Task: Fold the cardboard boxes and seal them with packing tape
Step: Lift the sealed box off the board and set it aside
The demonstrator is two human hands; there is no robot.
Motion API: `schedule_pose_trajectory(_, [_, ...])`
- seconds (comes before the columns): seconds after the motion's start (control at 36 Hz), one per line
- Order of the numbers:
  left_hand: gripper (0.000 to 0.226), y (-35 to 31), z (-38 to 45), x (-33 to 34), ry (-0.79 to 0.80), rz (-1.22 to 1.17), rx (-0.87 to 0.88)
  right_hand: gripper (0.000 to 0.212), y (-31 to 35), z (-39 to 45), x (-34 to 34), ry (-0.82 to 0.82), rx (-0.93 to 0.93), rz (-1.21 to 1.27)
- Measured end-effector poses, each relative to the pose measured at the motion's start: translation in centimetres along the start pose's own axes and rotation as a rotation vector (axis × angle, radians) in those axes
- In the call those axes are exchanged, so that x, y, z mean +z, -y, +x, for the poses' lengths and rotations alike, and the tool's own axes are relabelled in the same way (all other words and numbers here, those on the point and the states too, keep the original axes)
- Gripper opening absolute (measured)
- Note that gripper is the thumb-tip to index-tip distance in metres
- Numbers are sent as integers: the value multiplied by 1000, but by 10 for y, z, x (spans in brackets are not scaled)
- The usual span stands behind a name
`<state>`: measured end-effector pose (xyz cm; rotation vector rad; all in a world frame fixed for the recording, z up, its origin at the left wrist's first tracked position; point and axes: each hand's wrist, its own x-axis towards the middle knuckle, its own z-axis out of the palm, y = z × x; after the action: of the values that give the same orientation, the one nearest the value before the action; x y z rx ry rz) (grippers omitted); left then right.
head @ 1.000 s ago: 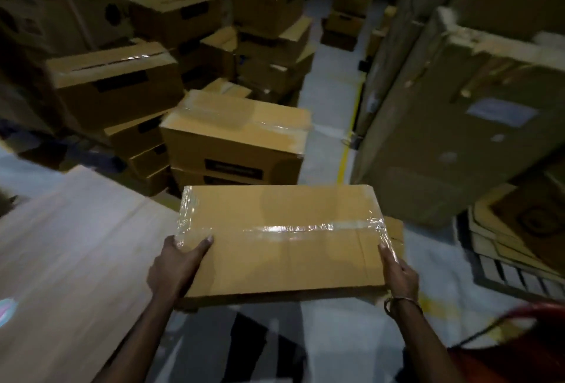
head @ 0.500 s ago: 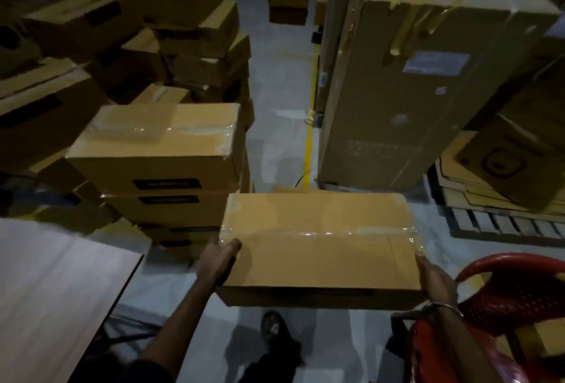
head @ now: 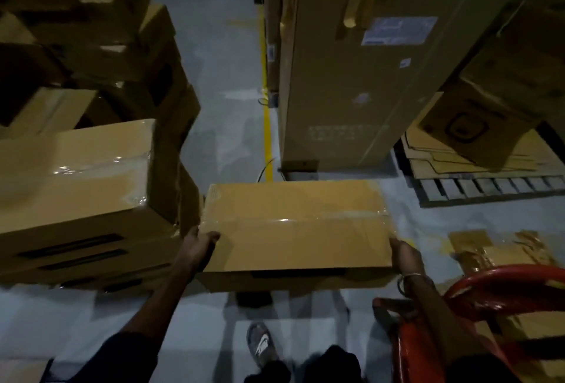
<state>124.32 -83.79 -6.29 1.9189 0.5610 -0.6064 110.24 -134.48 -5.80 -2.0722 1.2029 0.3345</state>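
While we hold the sealed box (head: 293, 229) level above the floor (head: 220, 107), its flat top faces up and a strip of clear packing tape (head: 293, 220) runs along the closed seam from one short side to the other. Our left hand (head: 195, 249) grips the box's left end, with the thumb laid on the top face and the fingers curled around the side. Our right hand (head: 405, 255) grips the box's right end; its thumb rests at the top edge, and the fingers wrap out of view beneath. A metal bangle (head: 406, 283) sits on the right wrist.

Just left of the box stands a stack of taped boxes (head: 82, 199), its top at roughly the same height as the box; we cannot tell whether the two touch. Beyond the box, a tall carton (head: 367, 76) stands upright on the floor, with a yellow floor line (head: 267, 125) beside it. Right of the box and nearer to us is a red plastic chair (head: 489, 297). Beyond the chair, flattened cardboard sheets (head: 458, 156) lie on a pallet (head: 489, 187). Below the box, one shoe (head: 261, 344) rests on the floor.
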Motion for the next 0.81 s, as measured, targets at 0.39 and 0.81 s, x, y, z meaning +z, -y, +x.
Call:
schedule_pose_trajectory(0.39, [32,-55,101,71,-73,-81,7,30,68,180,47,212,-89,-225])
schedule_pose_trajectory(0.81, [55,19,219,112,-181,-24,32,35,56,249,129,83,7,109])
